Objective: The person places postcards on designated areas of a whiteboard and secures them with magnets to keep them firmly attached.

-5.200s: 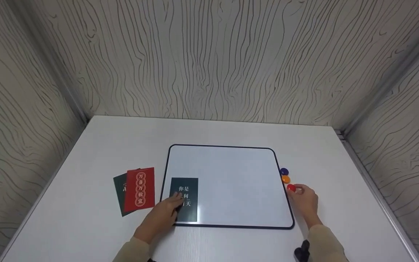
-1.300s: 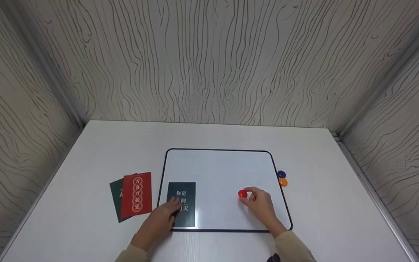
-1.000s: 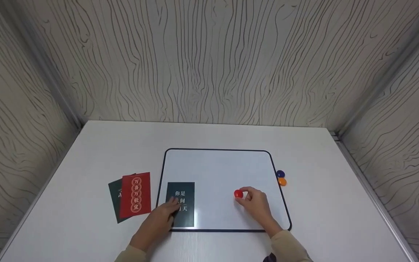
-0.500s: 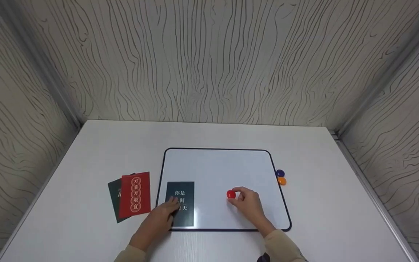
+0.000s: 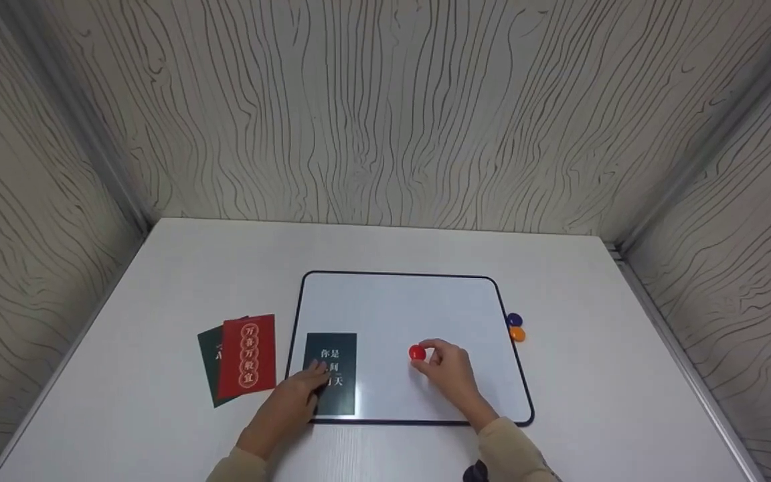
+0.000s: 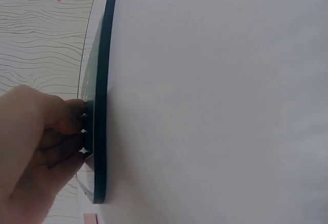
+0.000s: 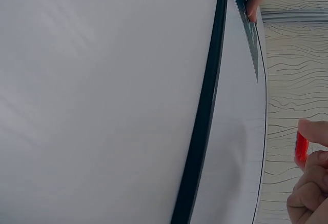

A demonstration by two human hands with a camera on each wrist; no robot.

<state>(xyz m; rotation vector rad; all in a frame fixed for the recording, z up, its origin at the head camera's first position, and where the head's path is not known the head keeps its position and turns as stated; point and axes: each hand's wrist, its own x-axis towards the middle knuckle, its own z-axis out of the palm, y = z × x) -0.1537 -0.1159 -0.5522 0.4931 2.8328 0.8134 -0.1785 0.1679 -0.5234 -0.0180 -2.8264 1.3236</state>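
Observation:
My right hand (image 5: 450, 372) pinches a round red magnet (image 5: 417, 353) between thumb and fingertips over the middle of a dark-framed whiteboard (image 5: 399, 301). In the right wrist view the red magnet (image 7: 302, 148) is held on edge, apart from the board. A dark green card (image 5: 344, 395) with white characters lies upright in the board's lower left corner. My left hand (image 5: 286, 405) rests its fingertips on that card and covers part of the writing. The left wrist view shows those fingers (image 6: 72, 126) touching the card just inside the board's dark rim.
Left of the board, a red card (image 5: 247, 357) with characters in circles overlaps another green card (image 5: 209, 348). A purple magnet (image 5: 515, 320) and an orange magnet (image 5: 517, 333) lie at the board's right edge. Patterned walls (image 5: 385, 120) enclose the white table (image 5: 600, 375) behind and at both sides.
My right hand has taken the red magnet from beside the board's right edge and moved left over the board with it. My left hand has stayed on the green card.

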